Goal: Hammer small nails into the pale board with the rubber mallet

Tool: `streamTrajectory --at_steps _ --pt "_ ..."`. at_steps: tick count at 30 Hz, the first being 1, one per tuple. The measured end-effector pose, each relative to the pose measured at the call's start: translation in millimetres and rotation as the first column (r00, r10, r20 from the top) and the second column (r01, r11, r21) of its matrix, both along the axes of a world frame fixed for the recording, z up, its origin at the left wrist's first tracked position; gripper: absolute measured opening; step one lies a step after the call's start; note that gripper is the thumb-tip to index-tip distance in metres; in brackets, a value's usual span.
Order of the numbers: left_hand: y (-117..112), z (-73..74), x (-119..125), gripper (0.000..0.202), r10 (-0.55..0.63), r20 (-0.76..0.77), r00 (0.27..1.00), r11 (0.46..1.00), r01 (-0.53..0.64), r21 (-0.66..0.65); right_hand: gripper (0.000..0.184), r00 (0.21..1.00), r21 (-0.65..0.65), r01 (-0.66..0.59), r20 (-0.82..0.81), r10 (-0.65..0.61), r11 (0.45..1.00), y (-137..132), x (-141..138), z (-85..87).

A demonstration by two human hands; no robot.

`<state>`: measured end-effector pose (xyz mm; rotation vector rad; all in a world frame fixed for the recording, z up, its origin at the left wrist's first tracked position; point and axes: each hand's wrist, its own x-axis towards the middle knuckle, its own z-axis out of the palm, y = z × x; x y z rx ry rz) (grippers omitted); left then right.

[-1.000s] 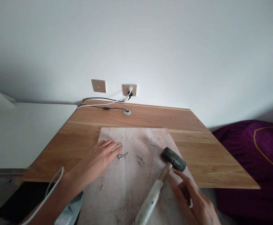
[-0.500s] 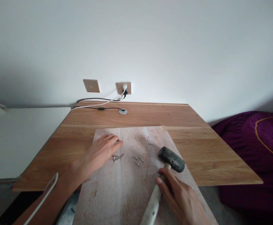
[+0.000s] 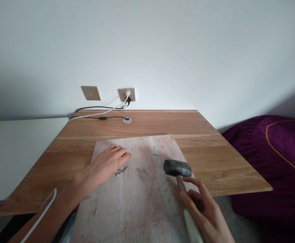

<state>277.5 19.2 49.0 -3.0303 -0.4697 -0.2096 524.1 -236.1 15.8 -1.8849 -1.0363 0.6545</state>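
My left hand [image 3: 112, 161] rests near the far left of a worn, pale wooden board [image 3: 127, 209]. Its fingers are bent and pressed together, and whatever is in them is hidden. Just below those fingers lie several loose nails [image 3: 121, 171]. More nails [image 3: 142, 172] are scattered toward the middle of the board, and a single one [image 3: 156, 154] lies farther back. At the right side my right hand [image 3: 204, 211] is closed round the pale handle of a rubber mallet [image 3: 178, 168]. The mallet's black head is over the board's right part, lying nearly crosswise.
Under the board is a wooden tabletop [image 3: 220, 162] against a white wall. Black and white cables [image 3: 97, 114] run along its back to a wall socket [image 3: 126, 95] and a round grommet [image 3: 127, 120]. A white surface [image 3: 23, 148] stands left, purple fabric [image 3: 259, 162] right.
The view has shifted slightly. The mallet has turned, its handle end swinging right with my right hand and its head now more level. My left hand has slid a little right along the board.
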Motion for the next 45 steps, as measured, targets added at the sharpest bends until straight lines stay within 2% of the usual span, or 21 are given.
streamTrajectory --at_steps 7,14,17,20,22,25,28,30,33,39,45 --pt "-4 3.5 5 0.03 -0.009 0.008 1.0 0.999 0.009 -0.038 0.056 0.992 -0.027 0.016 -0.123 -0.02 0.999 3 -2 -3.2" --pt "-7 1.7 6 0.031 -0.053 -0.003 0.999 0.998 0.053 0.019 0.05 0.995 -0.015 0.047 -0.09 -0.048 0.999 6 -10 -1.5" --pt "-5 2.7 13 0.029 -0.086 0.044 0.995 0.996 0.086 -0.012 0.05 0.994 -0.012 0.059 -0.09 -0.06 0.998 6 -11 -1.6" --pt "-1 4.9 33 0.025 -0.122 0.196 0.973 0.975 0.154 -0.157 0.051 0.993 0.001 0.078 -0.091 -0.078 0.997 7 -11 -2.4" --pt "3 6.6 55 0.019 -0.119 0.294 0.948 0.935 0.206 -0.289 0.051 0.992 0.001 0.079 -0.096 -0.079 0.997 7 -11 -3.2" --pt "10 6.5 94 0.013 -0.103 0.359 0.928 0.859 0.265 -0.438 0.052 0.993 -0.006 0.055 -0.1 -0.055 0.998 7 -8 -5.3" --pt "19 0.7 128 0.015 -0.073 0.39 0.918 0.801 0.287 -0.525 0.054 0.995 -0.001 0.025 -0.094 -0.025 1.0 7 -4 -7.7" --pt "25 -5.2 144 0.016 -0.047 0.401 0.915 0.789 0.28 -0.546 0.053 0.997 -0.005 0.022 -0.078 -0.022 1.0 7 -2 -8.6" --pt "32 -11.9 156 0.018 -0.07 0.392 0.917 0.79 0.291 -0.539 0.052 0.997 -0.013 0.039 -0.063 -0.04 0.999 7 -2 -8.2" --pt "41 -16.9 163 0.016 -0.079 0.367 0.927 0.803 0.277 -0.528 0.052 0.996 -0.028 0.05 -0.07 -0.051 0.998 7 -3 -5.9" --pt "35 -29.4 166 0.018 -0.11 0.382 0.918 0.836 0.293 -0.463 0.051 0.991 -0.038 0.066 -0.112 -0.07 0.997 6 -3 -9.4"
